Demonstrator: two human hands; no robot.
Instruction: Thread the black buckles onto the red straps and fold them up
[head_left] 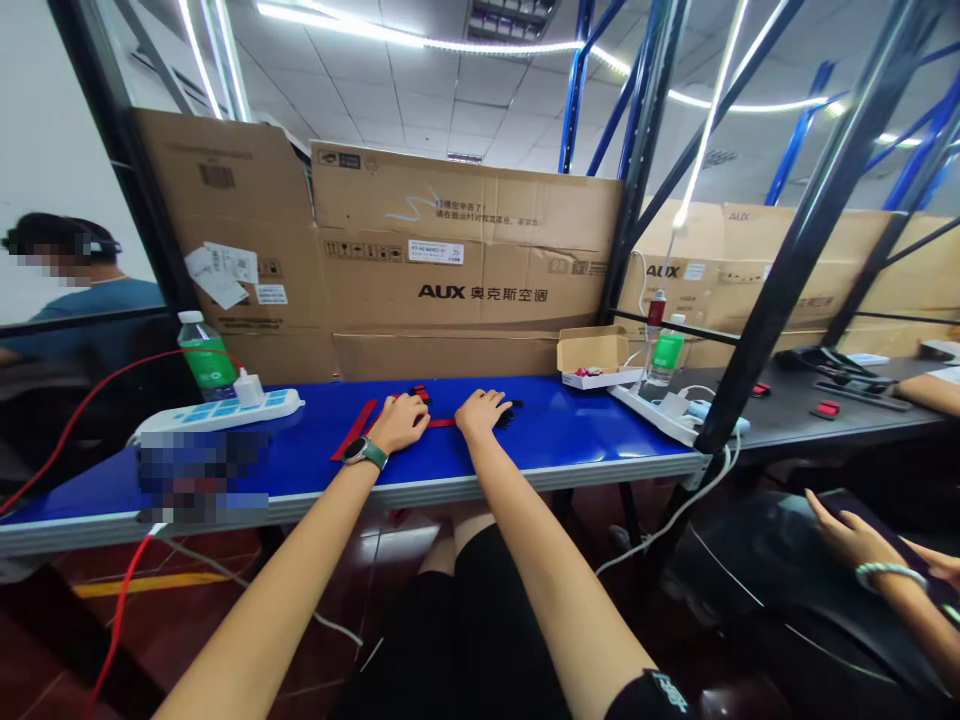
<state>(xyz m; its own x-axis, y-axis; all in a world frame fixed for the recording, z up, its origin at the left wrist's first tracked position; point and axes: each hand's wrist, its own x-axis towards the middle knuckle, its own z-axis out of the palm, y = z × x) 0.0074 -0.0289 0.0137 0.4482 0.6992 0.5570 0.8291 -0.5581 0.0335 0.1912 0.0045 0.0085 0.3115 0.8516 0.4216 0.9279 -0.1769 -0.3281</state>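
"where's the red strap [354,430]?"
"flat on the blue worktop [562,430], running under the left hand [397,422]."
"and the grips?"
"both open, palms down; the right hand [482,413] lies just beside a black strap [507,414]."

From where I'm watching, a white power strip [225,412] is lying on the left of the blue tabletop [600,430], with a green-labelled water bottle [207,358] standing just behind it. Near the tabletop's right end, a small open carton [596,358] is sitting beside a second bottle [666,352] and another power strip [660,415]. AUX cardboard boxes [465,250] are standing along the back. Off to the right, a co-worker's hand [851,535] is showing, wearing a beaded bracelet [889,572].
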